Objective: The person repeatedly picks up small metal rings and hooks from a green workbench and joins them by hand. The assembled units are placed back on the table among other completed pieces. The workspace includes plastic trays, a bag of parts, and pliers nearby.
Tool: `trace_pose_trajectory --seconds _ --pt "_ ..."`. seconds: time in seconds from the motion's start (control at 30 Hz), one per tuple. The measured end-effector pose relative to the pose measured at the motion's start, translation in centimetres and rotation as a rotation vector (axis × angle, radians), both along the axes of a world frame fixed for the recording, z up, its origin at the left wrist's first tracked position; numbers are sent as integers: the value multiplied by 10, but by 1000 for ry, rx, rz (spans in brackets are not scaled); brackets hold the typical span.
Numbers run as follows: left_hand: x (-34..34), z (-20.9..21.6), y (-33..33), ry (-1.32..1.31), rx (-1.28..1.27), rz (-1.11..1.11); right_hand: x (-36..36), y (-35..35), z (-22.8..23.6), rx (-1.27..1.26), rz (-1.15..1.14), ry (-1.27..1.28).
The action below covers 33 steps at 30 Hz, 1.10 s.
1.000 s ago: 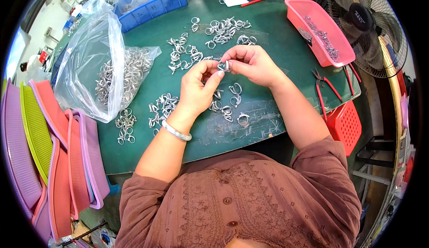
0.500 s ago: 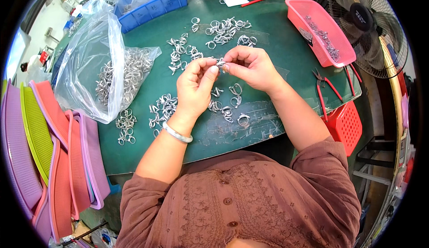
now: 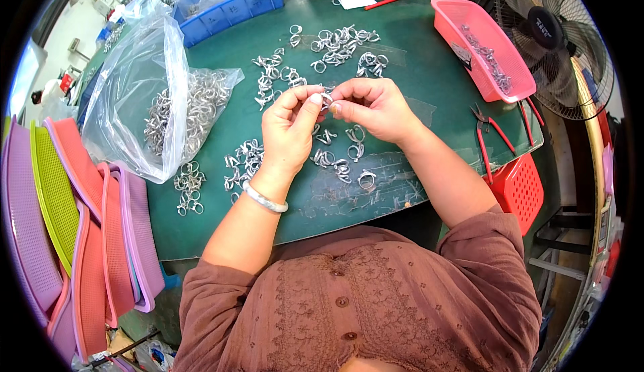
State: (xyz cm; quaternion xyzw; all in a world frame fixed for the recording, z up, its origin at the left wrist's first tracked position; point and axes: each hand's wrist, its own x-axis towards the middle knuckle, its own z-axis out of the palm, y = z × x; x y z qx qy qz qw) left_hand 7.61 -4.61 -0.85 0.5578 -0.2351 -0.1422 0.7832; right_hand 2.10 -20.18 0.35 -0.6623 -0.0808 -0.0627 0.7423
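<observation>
Between my two hands, over the middle of the green table, is a small silver-grey metal ring [image 3: 327, 99]. My left hand [image 3: 290, 125] pinches it between thumb and fingers. From the other side, my right hand [image 3: 373, 109] grips it with thumb and forefinger; the fingertips partly cover it. Similar rings lie around my hands: a far pile [image 3: 342, 44], a group [image 3: 270, 73] beyond my left hand, a heap [image 3: 247, 158] beside my left wrist, and several loose rings [image 3: 341, 169] between my forearms.
A clear plastic bag [image 3: 144, 103] of rings lies at left, near a blue crate [image 3: 231, 11]. Colored plastic baskets [image 3: 87, 238] stack at the left edge. At right are a pink basket [image 3: 463, 60], red-handled pliers [image 3: 484, 137], a red basket [image 3: 518, 194] and a fan [image 3: 547, 30].
Both hands have shifted very slightly toward me and left, and the ring has turned a little between the fingertips. The piles look unchanged.
</observation>
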Motion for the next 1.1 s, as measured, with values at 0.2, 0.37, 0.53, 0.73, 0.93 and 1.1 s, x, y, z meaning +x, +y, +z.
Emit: trace_pose_trajectory --seconds 0.2,0.37,0.53,0.73,0.93,1.1 --pt "0 -1 1 8 0 -17 -2 3 3 -281 -93 -146" --pt "-1 0 0 22 -41 -57 -2 5 1 -325 -139 -216" --pt "0 -2 1 44 -73 -93 1 6 -4 -445 -206 -321" --pt "0 -2 2 27 -51 -93 1 6 -3 -515 -224 -368" --pt "-1 0 -3 -23 -94 -52 2 4 -3 -551 -240 -432" --pt "1 -3 -2 -67 62 41 -7 -26 22 -539 -505 -387"
